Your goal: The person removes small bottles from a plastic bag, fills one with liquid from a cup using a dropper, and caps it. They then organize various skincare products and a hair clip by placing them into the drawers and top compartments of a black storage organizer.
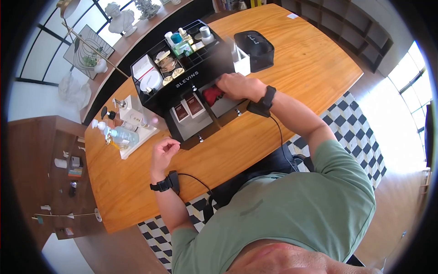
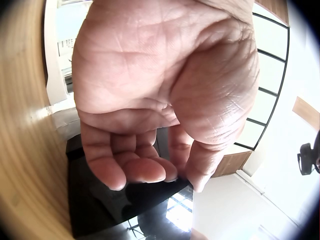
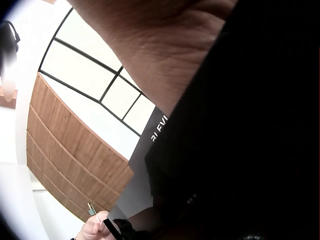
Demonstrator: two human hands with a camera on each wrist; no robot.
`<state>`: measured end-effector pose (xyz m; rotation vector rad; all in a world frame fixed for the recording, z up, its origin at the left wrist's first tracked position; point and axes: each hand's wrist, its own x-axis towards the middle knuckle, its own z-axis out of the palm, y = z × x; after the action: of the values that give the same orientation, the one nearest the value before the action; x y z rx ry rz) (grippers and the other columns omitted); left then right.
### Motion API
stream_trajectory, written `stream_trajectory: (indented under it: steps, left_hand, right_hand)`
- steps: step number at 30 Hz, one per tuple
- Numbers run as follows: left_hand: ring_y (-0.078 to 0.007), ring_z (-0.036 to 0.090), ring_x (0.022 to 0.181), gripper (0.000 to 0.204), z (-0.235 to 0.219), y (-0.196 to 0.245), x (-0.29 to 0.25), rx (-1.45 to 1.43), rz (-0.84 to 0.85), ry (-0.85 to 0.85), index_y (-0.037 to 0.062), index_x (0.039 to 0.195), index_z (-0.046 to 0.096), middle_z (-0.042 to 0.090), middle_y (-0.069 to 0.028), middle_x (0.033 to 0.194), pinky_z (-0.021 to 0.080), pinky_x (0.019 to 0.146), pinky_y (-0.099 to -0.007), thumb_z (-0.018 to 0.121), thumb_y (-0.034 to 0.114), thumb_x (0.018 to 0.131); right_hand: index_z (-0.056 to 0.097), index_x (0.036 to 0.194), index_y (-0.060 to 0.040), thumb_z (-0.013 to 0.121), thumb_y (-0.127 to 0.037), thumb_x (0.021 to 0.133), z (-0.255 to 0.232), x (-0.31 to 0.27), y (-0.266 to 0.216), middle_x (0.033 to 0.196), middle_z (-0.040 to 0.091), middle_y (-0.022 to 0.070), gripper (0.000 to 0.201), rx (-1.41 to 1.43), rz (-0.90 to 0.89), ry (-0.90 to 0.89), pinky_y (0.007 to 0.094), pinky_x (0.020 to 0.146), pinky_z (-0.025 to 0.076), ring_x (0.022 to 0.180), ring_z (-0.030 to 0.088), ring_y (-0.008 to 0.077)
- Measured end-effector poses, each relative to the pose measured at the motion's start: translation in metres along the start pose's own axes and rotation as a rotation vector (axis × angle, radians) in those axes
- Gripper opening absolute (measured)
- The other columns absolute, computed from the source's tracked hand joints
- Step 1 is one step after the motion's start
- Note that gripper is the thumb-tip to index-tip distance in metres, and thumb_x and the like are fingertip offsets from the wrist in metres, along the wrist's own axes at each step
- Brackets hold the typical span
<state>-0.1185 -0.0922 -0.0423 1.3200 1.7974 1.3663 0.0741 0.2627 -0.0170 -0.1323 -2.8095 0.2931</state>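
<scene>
A black cosmetics organizer stands on the table, its two front drawers pulled out. My right hand reaches into the right drawer, beside a red item; its fingertips are hidden, and I cannot tell whether they hold anything. The left drawer contains two brown-and-white packets. My left hand is near that drawer's front left corner, palm facing the left wrist camera. Its fingers are loosely bent, with nothing held, and the fingertips are right at the glossy black edge.
Bottles, compacts and jars fill the organizer's top. Pump bottles stand on a white tray at the left. To the right are a white holder and a black mesh case. Cables hang from both wrist cameras.
</scene>
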Motion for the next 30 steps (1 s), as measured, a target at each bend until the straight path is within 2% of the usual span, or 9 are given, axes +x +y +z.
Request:
stream_trajectory:
  steps: [3,5,13,15,22,23,24,30]
  left_hand:
    - [-0.0059,0.056,0.069,0.006,-0.002,-0.004,-0.001,0.015,-0.009,-0.010,-0.0014,0.093,0.072,0.063,0.0017,0.079,0.044,0.064,-0.0212,0.073,0.004,0.094]
    - [-0.0057,0.056,0.069,0.006,-0.002,-0.004,-0.001,-0.005,-0.017,-0.004,-0.0016,0.093,0.072,0.063,0.0015,0.080,0.044,0.064,-0.0214,0.073,0.004,0.094]
    - [-0.0050,0.056,0.070,0.007,-0.001,-0.001,0.001,-0.052,-0.001,-0.028,-0.0014,0.094,0.073,0.063,0.0022,0.080,0.043,0.063,-0.0215,0.075,0.006,0.095]
    - [-0.0051,0.056,0.070,0.008,-0.002,-0.001,0.000,-0.050,-0.012,-0.023,-0.0014,0.094,0.073,0.063,0.0022,0.080,0.043,0.063,-0.0216,0.075,0.006,0.095]
    - [-0.0058,0.057,0.071,0.007,-0.001,0.002,0.000,-0.073,-0.031,-0.029,-0.0016,0.094,0.073,0.063,0.0019,0.081,0.044,0.064,-0.0219,0.075,0.005,0.094]
    - [-0.0058,0.057,0.071,0.007,-0.001,0.001,0.001,-0.072,-0.029,-0.026,-0.0016,0.094,0.073,0.063,0.0019,0.081,0.044,0.064,-0.0219,0.075,0.005,0.094]
    - [-0.0059,0.057,0.072,0.007,-0.002,-0.001,0.001,-0.065,-0.025,-0.026,-0.0017,0.094,0.073,0.063,0.0017,0.081,0.044,0.065,-0.0218,0.075,0.005,0.094]
    - [-0.0064,0.058,0.074,0.007,-0.002,0.001,0.001,-0.038,-0.022,-0.030,-0.0020,0.094,0.073,0.064,0.0013,0.083,0.044,0.067,-0.0217,0.076,0.004,0.093]
  right_hand:
    - [0.069,0.088,0.0017,0.067,-0.012,0.083,0.003,0.004,-0.002,0.089,0.072,0.0210,0.014,-0.079,-0.057,-0.002,0.0444,0.075,0.059,0.087,0.073,0.0378]
    - [0.064,0.117,0.0020,0.075,-0.017,0.087,-0.006,0.010,-0.007,0.111,0.071,0.0236,0.037,-0.114,0.070,-0.232,0.0481,0.090,0.057,0.104,0.070,0.0424]
    - [0.060,0.120,0.0020,0.063,-0.013,0.092,0.002,0.014,-0.004,0.111,0.069,0.0262,0.031,-0.121,0.079,-0.243,0.0491,0.090,0.057,0.103,0.070,0.0434]
    - [0.067,0.107,0.0040,0.051,-0.012,0.099,0.007,0.012,-0.003,0.101,0.073,0.0233,0.024,-0.133,0.023,-0.130,0.0487,0.079,0.061,0.095,0.073,0.0423]
    - [0.062,0.111,0.0047,0.044,-0.013,0.104,0.004,0.013,-0.008,0.103,0.072,0.0248,0.026,-0.081,0.082,-0.166,0.0517,0.082,0.060,0.096,0.071,0.0459]
    - [0.059,0.116,0.0045,0.055,-0.016,0.098,-0.001,0.011,-0.013,0.105,0.070,0.0261,0.028,-0.053,0.113,-0.199,0.0509,0.084,0.059,0.098,0.070,0.0453]
    - [0.056,0.121,0.0043,0.067,-0.020,0.092,-0.004,0.010,-0.016,0.107,0.069,0.0273,0.039,-0.025,0.144,-0.230,0.0500,0.085,0.058,0.100,0.070,0.0447]
    - [0.054,0.123,0.0053,0.077,-0.019,0.086,-0.009,0.005,-0.014,0.107,0.068,0.0258,0.050,0.029,0.129,-0.219,0.0508,0.084,0.057,0.099,0.068,0.0449]
